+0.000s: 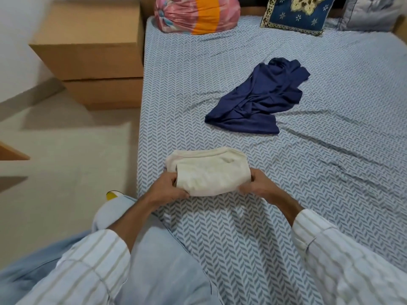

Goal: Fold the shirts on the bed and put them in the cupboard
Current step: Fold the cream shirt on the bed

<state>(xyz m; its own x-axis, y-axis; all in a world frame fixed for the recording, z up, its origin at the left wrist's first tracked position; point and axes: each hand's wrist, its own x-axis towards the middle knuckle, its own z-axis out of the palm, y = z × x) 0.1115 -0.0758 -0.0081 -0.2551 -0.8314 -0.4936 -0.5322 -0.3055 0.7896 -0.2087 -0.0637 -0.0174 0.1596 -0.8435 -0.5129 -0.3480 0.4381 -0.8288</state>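
A cream shirt (208, 170), folded into a small bundle, lies near the bed's left edge. My left hand (166, 188) grips its left end, fingers curled round the fold. My right hand (256, 183) grips its right end. A navy blue shirt (257, 100) lies crumpled and unfolded further up the bed (330, 150), apart from both hands. No cupboard is visible that I can identify for sure.
A wooden drawer unit (97, 62) stands left of the bed. A pink and orange bundle (198, 14), a blue embroidered cushion (297, 14) and a grey pillow (372, 12) line the head end. Pale floor (66, 172) lies to the left.
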